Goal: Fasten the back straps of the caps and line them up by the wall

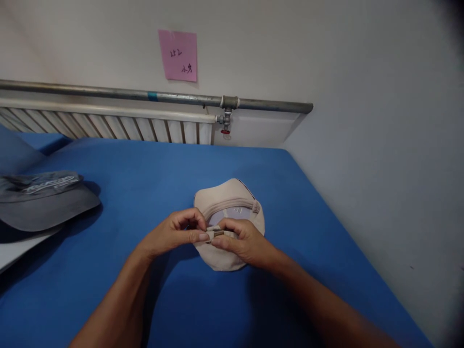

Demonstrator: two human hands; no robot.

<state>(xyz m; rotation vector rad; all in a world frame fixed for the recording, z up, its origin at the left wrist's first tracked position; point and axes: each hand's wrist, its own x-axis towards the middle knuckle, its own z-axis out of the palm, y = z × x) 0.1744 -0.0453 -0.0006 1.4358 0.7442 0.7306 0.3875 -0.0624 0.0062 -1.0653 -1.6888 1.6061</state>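
Head view: beige cap (pixel 221 261) lies interior up on blue surface (pixel 145 183). Left hand (pixel 165 238) and right hand (pixel 253 244), fingertips closed, pinch its strap (pixel 210 235) at an apparent buckle (pixel 219 233). Judged step: strap handling; narrow parts call for fine, paired fingertip control.

Cannot see all of the strap (pixel 218 234), covered in part by the left hand (pixel 183 231) and right hand (pixel 246 239). Cannot read the marks (pixel 237 210) inside the pale cap (pixel 222 195), too small. Cannot follow the gray cap (pixel 49 208), white item (pixel 25 249) or radiator (pixel 119 126) past the left edge, nor either forearm past the bottom, the right forearm (pixel 311 287) also blurred.
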